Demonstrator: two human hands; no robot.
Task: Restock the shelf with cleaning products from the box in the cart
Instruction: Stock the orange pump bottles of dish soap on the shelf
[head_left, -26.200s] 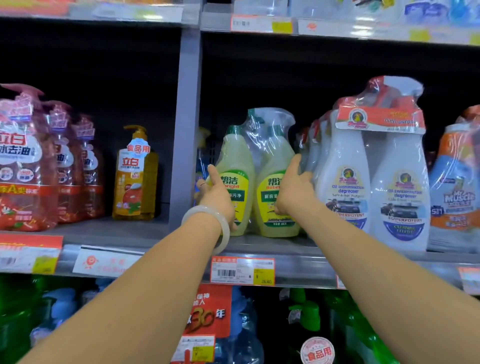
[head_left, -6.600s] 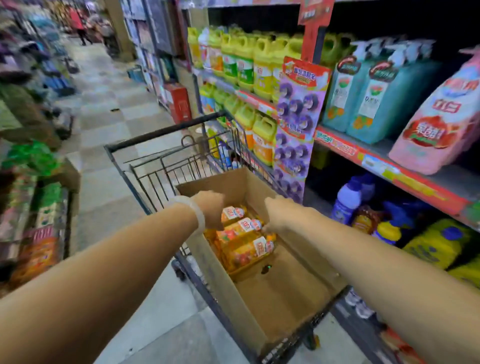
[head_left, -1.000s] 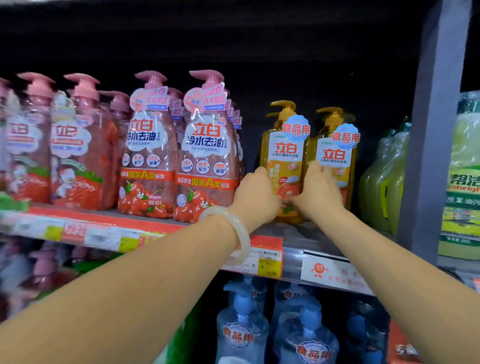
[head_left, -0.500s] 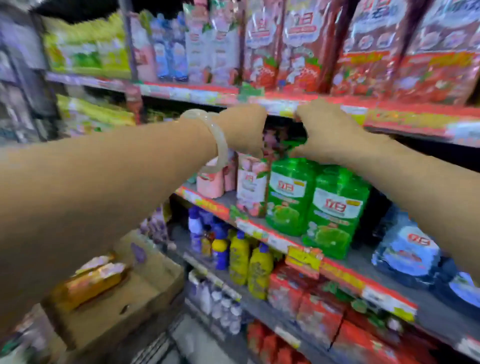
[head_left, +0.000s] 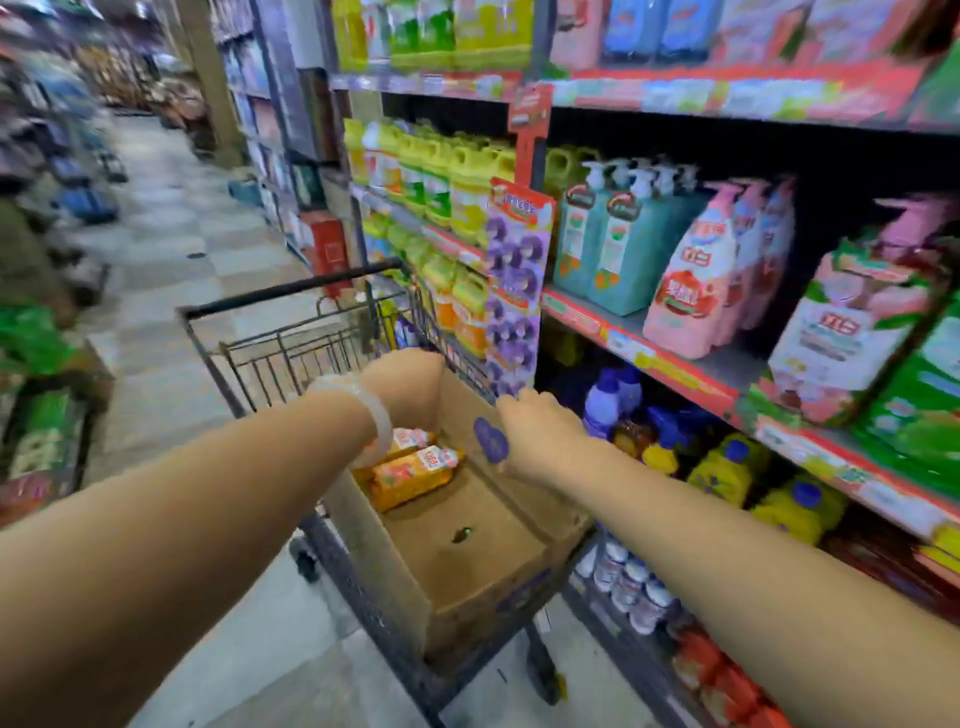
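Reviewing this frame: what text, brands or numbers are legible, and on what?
"立白": white logo on the pink pump bottle on the middle shelf.
"立白": red logo on the pink-and-white refill pack, blurred but readable.
Orange bottles in the cardboard box: labels too blurred.
Shelf-edge price tags: unreadable.

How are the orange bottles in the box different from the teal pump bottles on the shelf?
The orange bottles lie flat on their sides in the cardboard box; the teal pump bottles stand upright on the shelf. The orange ones look slimmer, the teal ones bigger and boxier. Both wear printed labels.
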